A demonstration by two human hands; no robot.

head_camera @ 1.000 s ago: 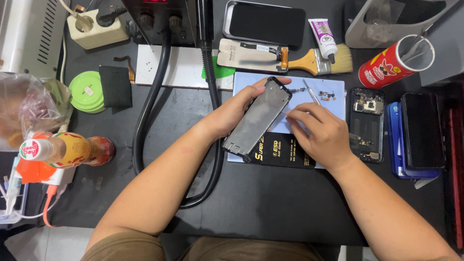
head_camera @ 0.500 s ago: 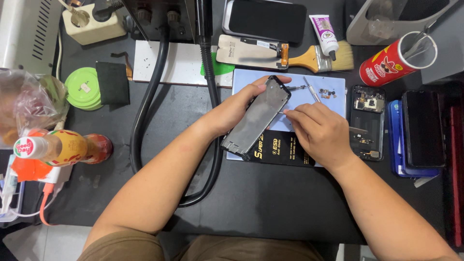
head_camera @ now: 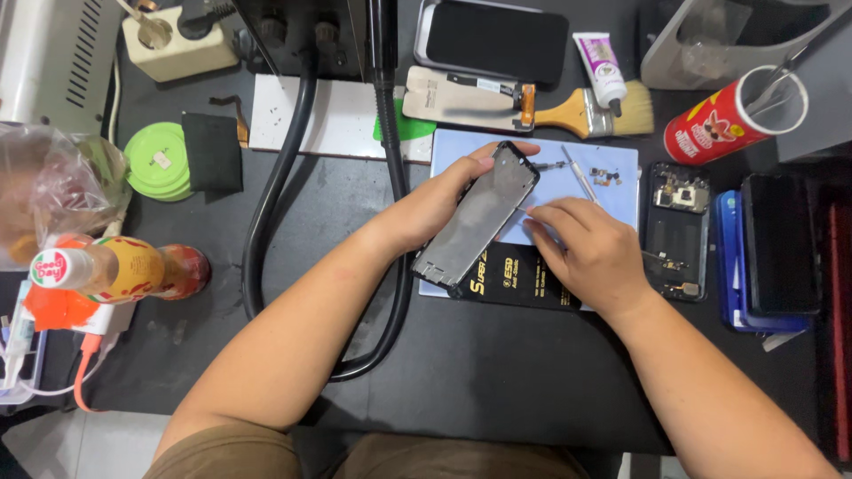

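- My left hand (head_camera: 426,208): clamped on a phone frame (head_camera: 477,219), held tilted above the blue mat (head_camera: 621,177).
- My right hand (head_camera: 586,253): fingers together, pressed on the mat just beside the frame.
- Tweezers (head_camera: 579,175), small parts (head_camera: 608,177): on the mat.
- Opened phone (head_camera: 676,231): on the bench (head_camera: 497,372), right of the mat.

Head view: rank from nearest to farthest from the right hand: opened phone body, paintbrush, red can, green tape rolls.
From the right hand:
1. Opened phone body, just to its right on the mat.
2. Paintbrush, above it, past the blue pad.
3. Red can, upper right.
4. Green tape rolls, far left.
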